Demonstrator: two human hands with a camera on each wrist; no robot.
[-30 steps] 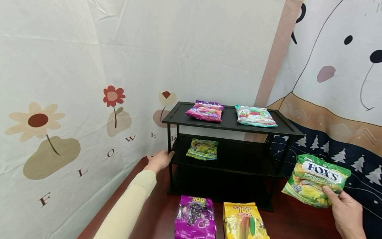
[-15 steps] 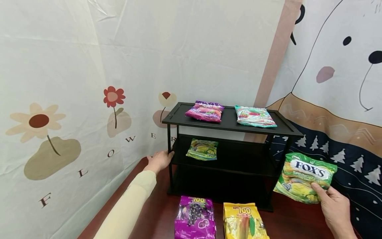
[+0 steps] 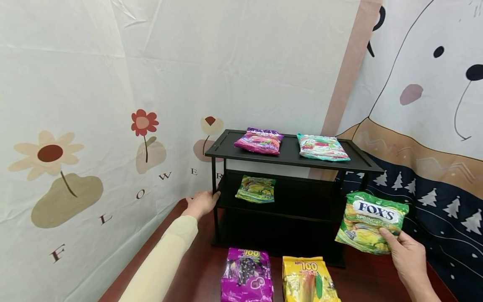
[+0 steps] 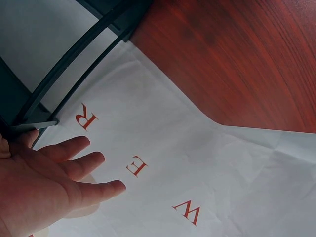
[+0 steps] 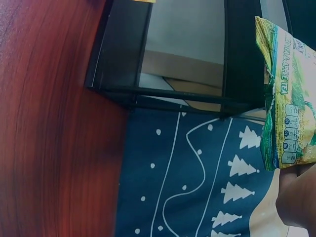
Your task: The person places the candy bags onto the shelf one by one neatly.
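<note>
My right hand (image 3: 409,256) holds up a green Fox's candy bag (image 3: 371,222) by its lower right corner, thumb across the printed front. The bag overlaps the right end of the black shelf rack (image 3: 294,214) in the head view; its back shows in the right wrist view. My left hand (image 3: 201,204) is at the rack's left post, level with the middle shelf, thumb and forefinger at the post. Three other fingers (image 4: 101,191) stretch away from it in the left wrist view. A similar green candy bag (image 3: 256,188) lies at the left of the middle shelf.
On the top shelf lie a purple candy bag (image 3: 259,141) and a teal-and-white one (image 3: 323,147). In front of the rack, a purple Lot 100 bag (image 3: 247,277) and a yellow one (image 3: 309,279) are on the red-brown table (image 3: 196,268). Printed cloths hang behind.
My right hand has carried the Fox's candy bag leftward, from beside the rack to in front of its right end. The left hand stays at the post.
</note>
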